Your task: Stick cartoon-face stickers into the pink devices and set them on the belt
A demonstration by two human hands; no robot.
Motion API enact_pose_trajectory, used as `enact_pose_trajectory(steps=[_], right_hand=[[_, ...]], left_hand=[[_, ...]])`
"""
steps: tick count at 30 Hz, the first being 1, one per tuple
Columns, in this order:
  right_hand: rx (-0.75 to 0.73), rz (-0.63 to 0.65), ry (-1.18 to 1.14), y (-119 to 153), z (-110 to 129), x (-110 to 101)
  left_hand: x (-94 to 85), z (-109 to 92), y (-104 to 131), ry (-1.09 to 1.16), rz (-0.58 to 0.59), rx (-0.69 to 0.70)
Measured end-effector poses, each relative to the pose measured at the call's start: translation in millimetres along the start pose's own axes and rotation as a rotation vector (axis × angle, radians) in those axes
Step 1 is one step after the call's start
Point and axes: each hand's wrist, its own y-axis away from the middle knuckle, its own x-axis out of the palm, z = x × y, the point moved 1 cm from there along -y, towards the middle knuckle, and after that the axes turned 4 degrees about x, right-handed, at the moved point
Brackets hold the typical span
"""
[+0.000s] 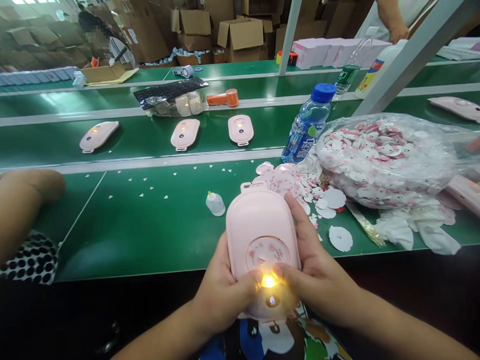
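A pink plastic lid-shaped device (260,216) with a lit yellow lamp and a round patterned disc on its face is held up in front of me. My left hand (228,285) grips its left side, and my right hand (314,266) grips the right side. Both thumbs press close to the disc's lower edge, beside the glowing lamp. Just beyond the device lies a heap of round pink stickers (277,176). Left of it, a small translucent bottle with a yellow tip (215,203) rests on the green table.
Several similar pink devices, one a pink device (240,129), lie on the green conveyor (144,144). A blue-capped bottle (307,125) stands before a clear bag of printed pieces (381,159). Another person's arm (20,203) reaches in at left. A slanted metal post (416,53) rises at right.
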Motion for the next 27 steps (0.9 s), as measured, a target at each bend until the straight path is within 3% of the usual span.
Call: enact_pose_trajectory(steps=[4, 6, 9, 11, 13, 15, 19, 22, 25, 27], right_hand=[[-0.011, 0.049, -0.027, -1.2, -2.7, 1.7], [-0.094, 0.053, -0.05, -7.5, -4.4, -0.3], [-0.24, -0.069, 0.003, -29.0, -7.5, -5.1], [-0.262, -0.117, 0.229, -51.9, -9.3, -2.3], [-0.247, -0.093, 0.469, -80.2, -10.9, 8.9], [-0.248, -0.059, 0.564, -110.1, -12.6, 25.8], [-0.275, -0.008, 0.491, -147.7, -15.5, 49.9], [-0.333, 0.059, 0.376, -136.4, -10.6, 37.2], [-0.403, 0.109, 0.296, -99.6, 2.9, 3.2], [-0.464, 0.128, 0.342, -71.7, 13.7, -18.1]], left_hand=[[-0.8, -1.7, 3.3, -0.005, -0.011, 0.002], [-4.5, -4.7, 11.6, -0.017, -0.061, 0.008], [-16.7, -13.5, 27.5, -0.02, -0.347, 0.155], [-28.6, -20.2, 33.8, -0.043, -0.591, 0.301], [-40.6, -25.2, 32.7, -0.08, -0.729, 0.402], [-50.7, -27.2, 26.3, -0.085, -0.759, 0.445], [-67.3, -20.8, 19.1, -0.051, -0.746, 0.401], [-81.5, -11.9, 25.8, -0.063, -0.747, 0.366], [-90.1, -4.4, 33.2, -0.128, -0.721, 0.291], [-85.2, -2.0, 34.1, -0.171, -0.646, 0.234]])
